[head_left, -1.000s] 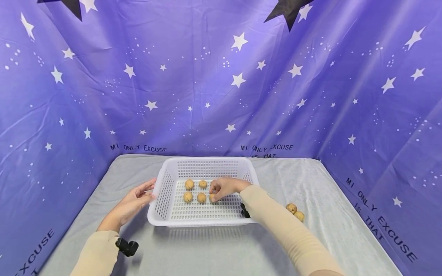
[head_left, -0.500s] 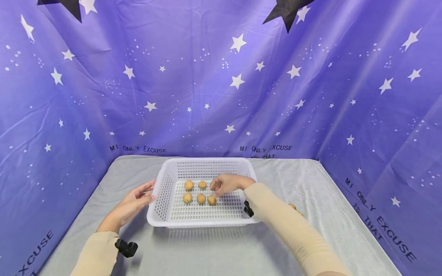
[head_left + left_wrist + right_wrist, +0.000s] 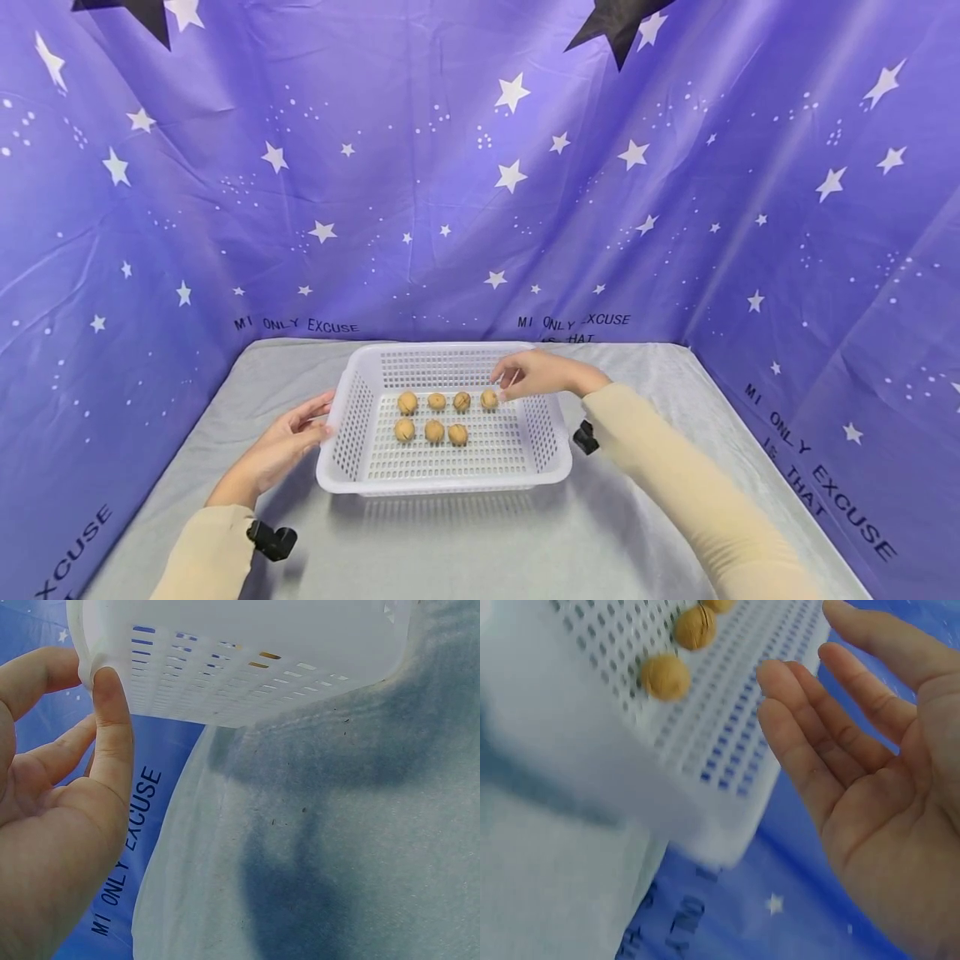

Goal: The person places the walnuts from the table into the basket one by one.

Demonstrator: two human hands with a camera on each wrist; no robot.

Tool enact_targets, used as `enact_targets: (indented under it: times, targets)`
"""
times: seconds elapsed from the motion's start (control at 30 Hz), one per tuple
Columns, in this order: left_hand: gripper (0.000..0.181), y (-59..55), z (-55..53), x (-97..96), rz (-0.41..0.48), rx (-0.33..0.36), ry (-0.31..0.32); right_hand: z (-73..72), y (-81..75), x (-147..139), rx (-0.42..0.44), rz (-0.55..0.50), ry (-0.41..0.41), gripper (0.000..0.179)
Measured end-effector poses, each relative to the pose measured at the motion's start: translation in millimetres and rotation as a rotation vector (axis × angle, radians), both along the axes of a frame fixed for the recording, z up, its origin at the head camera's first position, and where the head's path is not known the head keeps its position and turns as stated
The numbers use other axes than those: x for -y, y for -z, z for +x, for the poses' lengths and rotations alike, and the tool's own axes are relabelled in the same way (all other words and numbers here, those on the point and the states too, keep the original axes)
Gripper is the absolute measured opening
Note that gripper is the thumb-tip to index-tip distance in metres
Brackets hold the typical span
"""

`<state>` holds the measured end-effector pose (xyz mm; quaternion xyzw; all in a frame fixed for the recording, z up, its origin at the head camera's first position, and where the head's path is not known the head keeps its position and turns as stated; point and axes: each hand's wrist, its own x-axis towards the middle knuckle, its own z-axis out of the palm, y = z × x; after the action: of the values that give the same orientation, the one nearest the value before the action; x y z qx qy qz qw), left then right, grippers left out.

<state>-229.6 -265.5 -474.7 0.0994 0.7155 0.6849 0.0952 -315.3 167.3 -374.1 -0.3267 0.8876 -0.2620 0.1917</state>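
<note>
Several walnuts [image 3: 434, 431] lie in two rows on the floor of a white perforated plastic basket [image 3: 442, 485]. My left hand [image 3: 281, 446] pinches the basket's left rim between thumb and fingers, as the left wrist view also shows. Over the basket's right side hovers my right hand [image 3: 540, 373], its fingertips close beside the rightmost walnut [image 3: 489, 401] of the far row. In the right wrist view, that hand [image 3: 870, 757] has loosely extended fingers and nothing between them. Walnuts [image 3: 665, 676] show past its fingertips inside the basket.
The basket stands on a table covered with grey cloth [image 3: 420, 558]. A purple-blue curtain [image 3: 420, 192] printed with stars and lettering surrounds the table at the back and sides. Long beige sleeves [image 3: 675, 467] cover both forearms, each with a small black camera [image 3: 272, 540] at the wrist.
My right hand let go of the near row's right walnut, then moved right and away, uncovering more far-row walnuts. The right sleeve now hides the walnuts on the table. My left hand stayed.
</note>
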Motion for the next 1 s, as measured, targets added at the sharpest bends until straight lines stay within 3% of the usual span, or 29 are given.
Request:
enact_targets:
  times: [0.2,0.57,0.73,1.0]
  targets:
    - [0.071,0.3,-0.6,1.5,0.004,-0.002,-0.008,3.4,-3.8,-44,-0.049,-0.075,0.041,0.035]
    - [0.072,-0.2,-0.1,2.8,0.010,0.002,-0.007,17.1,15.4,-116,-0.117,-0.132,0.145,0.030]
    - [0.072,-1.5,0.0,2.3,0.003,0.006,-0.009,26.1,31.3,-142,-0.100,-0.095,0.198,0.028]
    - [0.071,-2.7,2.0,0.1,0.008,0.007,-0.002,43.8,66.9,-169,0.000,-0.032,0.251,0.034]
